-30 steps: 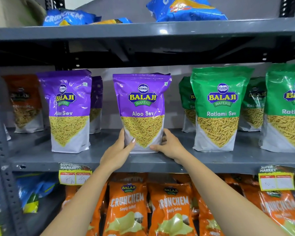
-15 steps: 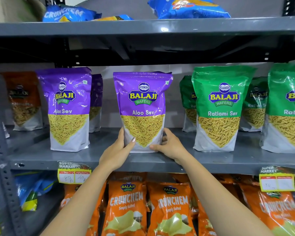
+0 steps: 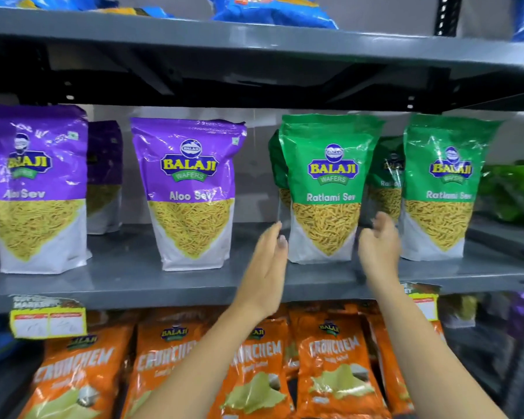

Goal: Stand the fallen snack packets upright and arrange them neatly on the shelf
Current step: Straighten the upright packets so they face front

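Observation:
A green Ratlami Sev packet stands upright on the grey middle shelf. My left hand is open just left of its lower edge, fingers near the pack. My right hand is open just right of it, not gripping. A purple Aloo Sev packet stands upright to the left, free of both hands. Another purple packet stands at far left, and a second green packet stands at the right. More packs stand behind them.
The upper shelf carries blue packets lying flat. Orange Crunchem packets fill the lower shelf. Yellow price tags hang on the shelf edge. A dark green packet lies at far right.
Both hands let go of the purple Aloo Sev packet and moved right to either side of the green Ratlami Sev packet. The view shifted right as well.

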Available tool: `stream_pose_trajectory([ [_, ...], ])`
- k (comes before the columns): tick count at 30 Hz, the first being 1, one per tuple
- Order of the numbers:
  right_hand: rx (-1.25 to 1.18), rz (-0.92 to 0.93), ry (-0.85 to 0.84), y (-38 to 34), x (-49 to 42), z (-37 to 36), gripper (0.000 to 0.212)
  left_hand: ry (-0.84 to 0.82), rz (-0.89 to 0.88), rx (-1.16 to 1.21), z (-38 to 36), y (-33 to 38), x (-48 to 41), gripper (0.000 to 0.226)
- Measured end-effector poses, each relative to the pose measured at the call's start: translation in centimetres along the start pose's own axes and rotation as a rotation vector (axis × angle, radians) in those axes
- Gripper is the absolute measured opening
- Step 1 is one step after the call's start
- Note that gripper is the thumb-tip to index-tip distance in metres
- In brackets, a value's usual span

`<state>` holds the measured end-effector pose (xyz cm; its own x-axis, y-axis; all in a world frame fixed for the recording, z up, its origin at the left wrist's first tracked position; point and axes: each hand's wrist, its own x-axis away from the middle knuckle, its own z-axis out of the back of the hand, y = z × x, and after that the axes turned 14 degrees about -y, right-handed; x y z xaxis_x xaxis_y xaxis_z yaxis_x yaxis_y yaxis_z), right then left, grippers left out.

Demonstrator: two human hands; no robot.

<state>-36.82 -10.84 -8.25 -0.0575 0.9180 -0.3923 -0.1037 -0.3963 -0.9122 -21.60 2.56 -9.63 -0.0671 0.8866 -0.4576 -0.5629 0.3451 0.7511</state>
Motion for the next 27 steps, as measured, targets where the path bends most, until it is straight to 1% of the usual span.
stream_pose_trajectory([
  [1, 0.039, -0.063, -0.104, 1.1, -1.0, 0.4, 0.058, -0.083, 0.125, 0.076, -1.0, 0.7, -0.9, 0.079],
  [2, 0.081, -0.107, -0.216, 1.7, -1.5, 0.6, 0.060, -0.134, 0.245, 0.102, -1.7, 1.2, -1.6, 0.093],
  [3, 0.126, -0.111, -0.306, 2.8, -2.3, 0.6, 0.059, -0.151, 0.355, 0.076, -2.1, 1.6, -2.0, 0.102],
  [4, 0.173, -0.114, -0.373, 3.3, -2.6, 0.7, 0.058, -0.154, 0.435, 0.020, -2.3, 2.1, -2.2, 0.105],
  [5, 0.192, -0.097, -0.429, 4.1, -3.1, 0.8, 0.057, -0.164, 0.489, -0.046, -2.4, 2.6, -2.3, 0.104],
  [7, 0.205, -0.083, -0.493, 5.5, -4.3, 0.9, 0.063, -0.199, 0.540, -0.154, -2.8, 3.5, -2.6, 0.094],
  [9, 0.209, -0.074, -0.523, 6.2, -4.8, 0.9, 0.070, -0.230, 0.542, -0.225, -3.4, 3.9, -3.0, 0.087],
  [11, 0.216, -0.057, -0.535, 5.8, -4.1, 0.9, 0.071, -0.272, 0.560, -0.301, -3.7, 4.2, -3.3, 0.087],
  [14, 0.213, -0.041, -0.540, 6.3, -4.3, 0.6, 0.070, -0.293, 0.567, -0.363, -3.8, 4.6, -3.6, 0.090],
  [18, 0.190, -0.036, -0.553, 7.5, -5.1, 0.3, 0.070, -0.272, 0.545, -0.482, -4.4, 3.2, -4.1, 0.094],
  [21, 0.171, -0.009, -0.550, 4.5, -2.7, 1.2, 0.061, -0.216, 0.499, -0.499, -4.9, 2.4, -3.9, 0.107],
  [22, 0.169, -0.020, -0.522, 3.6, -2.2, 1.6, 0.058, -0.185, 0.486, -0.489, -4.8, 2.2, -3.9, 0.107],
  [23, 0.165, -0.014, -0.483, 3.2, -2.2, 1.9, 0.058, -0.136, 0.468, -0.468, -4.6, 2.0, -4.0, 0.103],
  [24, 0.187, 0.010, -0.399, 2.1, -1.8, 2.4, 0.060, -0.053, 0.429, -0.498, -4.1, 1.9, -4.2, 0.095],
  [25, 0.231, 0.095, -0.312, 1.5, -1.8, 2.8, 0.060, 0.042, 0.376, -0.540, -3.6, 1.8, -4.4, 0.085],
  [27, 0.391, 0.344, -0.125, -0.7, -2.0, 3.0, 0.058, 0.288, 0.165, -0.737, -2.0, 2.4, -5.6, 0.072],
])
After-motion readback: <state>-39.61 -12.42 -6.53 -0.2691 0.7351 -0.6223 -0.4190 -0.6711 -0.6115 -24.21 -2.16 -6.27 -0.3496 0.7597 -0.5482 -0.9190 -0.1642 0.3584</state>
